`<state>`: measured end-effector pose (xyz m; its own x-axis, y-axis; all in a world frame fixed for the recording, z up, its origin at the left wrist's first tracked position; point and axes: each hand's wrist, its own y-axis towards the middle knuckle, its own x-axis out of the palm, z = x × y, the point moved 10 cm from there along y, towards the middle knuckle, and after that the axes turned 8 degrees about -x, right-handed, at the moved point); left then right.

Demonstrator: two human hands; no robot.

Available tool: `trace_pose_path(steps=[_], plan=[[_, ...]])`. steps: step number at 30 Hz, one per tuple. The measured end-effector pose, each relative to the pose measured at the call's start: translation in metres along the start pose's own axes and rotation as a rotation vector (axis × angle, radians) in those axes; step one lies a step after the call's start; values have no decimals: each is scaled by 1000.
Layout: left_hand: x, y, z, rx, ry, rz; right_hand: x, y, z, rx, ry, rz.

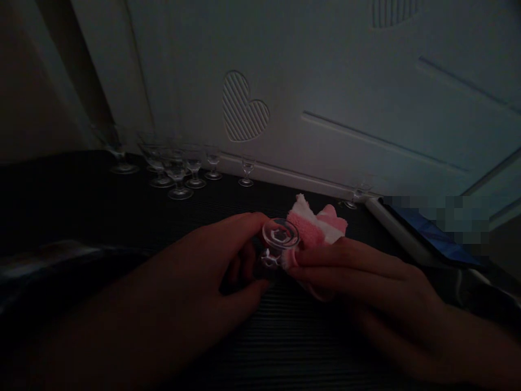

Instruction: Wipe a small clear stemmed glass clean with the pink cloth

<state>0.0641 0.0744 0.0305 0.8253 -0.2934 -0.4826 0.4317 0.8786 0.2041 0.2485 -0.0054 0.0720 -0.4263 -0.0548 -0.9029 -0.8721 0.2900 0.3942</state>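
— Both hands are low over the dark ribbed desk (285,336). What are they on?
— My left hand (220,260) has its grip closed around a small clear glass (280,239), foot turned up toward me. My right hand (366,271) has its grip pinched on a pink-and-white cloth (317,228) pressed against that glass.
— Where is the glass?
— Below the heart cut-out (243,108) in the white panel, slightly right of it. A cluster of stemmed glasses (179,174) stands below and left of the heart; a lone glass (246,172) stands straight under it.

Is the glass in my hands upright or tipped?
Tipped: the glass shows its round foot to the camera, between left hand and cloth.
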Motion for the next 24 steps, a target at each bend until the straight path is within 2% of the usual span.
trace_pose_path(steps=[5, 13, 19, 24], plan=[[-3, 1, 12, 58, 28, 0, -3, 7, -3, -61, 16, 64], [-4, -2, 8, 65, 20, 14, -3, 9, -2, -40, -18, 49], [0, -1, 5, -45, 13, -42, -2, 9, -4, -50, -2, 67], [8, 6, 3, -84, 45, -60, 0, 10, -5, -52, -19, 63]])
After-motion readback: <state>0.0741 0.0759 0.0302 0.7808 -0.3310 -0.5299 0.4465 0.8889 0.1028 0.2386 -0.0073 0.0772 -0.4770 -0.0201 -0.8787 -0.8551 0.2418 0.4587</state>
